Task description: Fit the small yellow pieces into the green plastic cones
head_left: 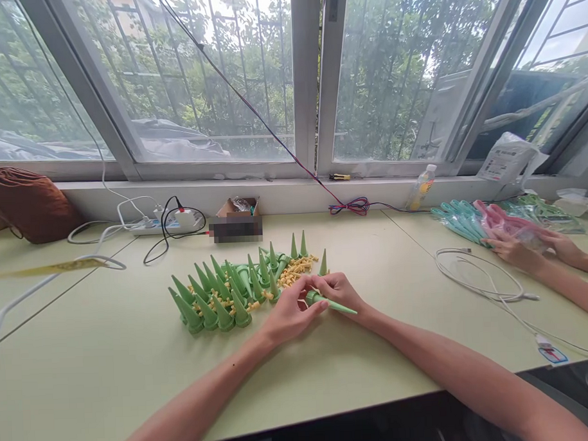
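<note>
A green plastic cone spike (331,303) lies sideways between both hands just above the pale green table (110,355), wide end leftward, tapering to a fine point at the right. The left hand (288,314) pinches its wide end with fingers closed narrow; the right hand (341,291) curls over its middle, gripping it. Just left sits a heap of matching green cones (219,294), roughly thirty, too crowded for an exact count, with many small yellow pieces (296,269) scattered among them. Far right, a co-worker's two hands (536,250) handle pink and teal packets (472,219).
</note>
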`<state>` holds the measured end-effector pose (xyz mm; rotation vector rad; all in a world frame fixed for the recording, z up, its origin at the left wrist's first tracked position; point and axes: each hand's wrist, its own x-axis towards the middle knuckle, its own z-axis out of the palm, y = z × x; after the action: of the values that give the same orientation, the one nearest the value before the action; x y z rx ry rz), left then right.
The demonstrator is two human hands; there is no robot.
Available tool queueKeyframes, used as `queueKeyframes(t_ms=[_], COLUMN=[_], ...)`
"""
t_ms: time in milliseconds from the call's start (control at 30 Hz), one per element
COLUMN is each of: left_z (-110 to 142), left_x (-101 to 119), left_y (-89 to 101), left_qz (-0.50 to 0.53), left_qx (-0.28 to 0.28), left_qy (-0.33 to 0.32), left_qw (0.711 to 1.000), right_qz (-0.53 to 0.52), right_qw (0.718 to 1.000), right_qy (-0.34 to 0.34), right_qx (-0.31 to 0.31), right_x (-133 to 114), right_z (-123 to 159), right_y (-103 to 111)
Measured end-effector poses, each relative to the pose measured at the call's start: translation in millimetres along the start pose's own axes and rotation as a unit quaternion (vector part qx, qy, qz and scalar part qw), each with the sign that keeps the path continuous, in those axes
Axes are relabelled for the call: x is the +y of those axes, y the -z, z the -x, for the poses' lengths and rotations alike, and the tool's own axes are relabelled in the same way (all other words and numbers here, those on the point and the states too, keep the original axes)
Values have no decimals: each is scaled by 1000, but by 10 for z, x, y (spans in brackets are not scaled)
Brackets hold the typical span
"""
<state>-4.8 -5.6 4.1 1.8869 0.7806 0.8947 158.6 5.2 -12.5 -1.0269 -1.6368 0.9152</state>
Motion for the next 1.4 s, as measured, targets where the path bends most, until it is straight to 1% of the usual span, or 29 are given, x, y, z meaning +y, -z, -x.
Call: queueKeyframes(t_ms=[200,333,533,633,733,867,1000,1067,1133,1233,1333,1400], left_z=[-8,-6,6,3,-7,-22,-29,-33,-36,-32,-16,-4], left_x=[24,32,46,62,57,28,32,41,45,33,14,6], left_y=[-1,-5,-36,-41,-37,-37,-41,-41,-40,-41,-46,-52], left_qz=[5,7,9,-8,-23,27,111,148,169,161,109,46], left_qx=[-10,-8,31,63,85,60,13,-11,-19,-3,29,57], left_qy=[9,5,16,-1,-11,30,87,102,98,82,55,17], left_qw=[1000,1000,999,998,996,997,990,984,981,984,992,997], right_qz=[-11,-22,-36,-29,-16,-3,-3,-4,-7,-5,2,4], right_qw=[1000,1000,998,995,994,994,992,992,992,993,994,995], right_qy=[-10,-2,19,34,41,43,40,37,31,23,24,24], right_qx=[-7,-2,47,84,100,105,118,123,123,116,106,101], right_x=[-1,-42,-52,-38,-46,-85,-121,-123,-112,-87,-71,-65], right_z=[-3,9,19,18,20,33,53,63,73,84,87,84], right_y=[-2,-3,-15,-13,-11,-14,-23,-31,-42,-58,-64,-62])
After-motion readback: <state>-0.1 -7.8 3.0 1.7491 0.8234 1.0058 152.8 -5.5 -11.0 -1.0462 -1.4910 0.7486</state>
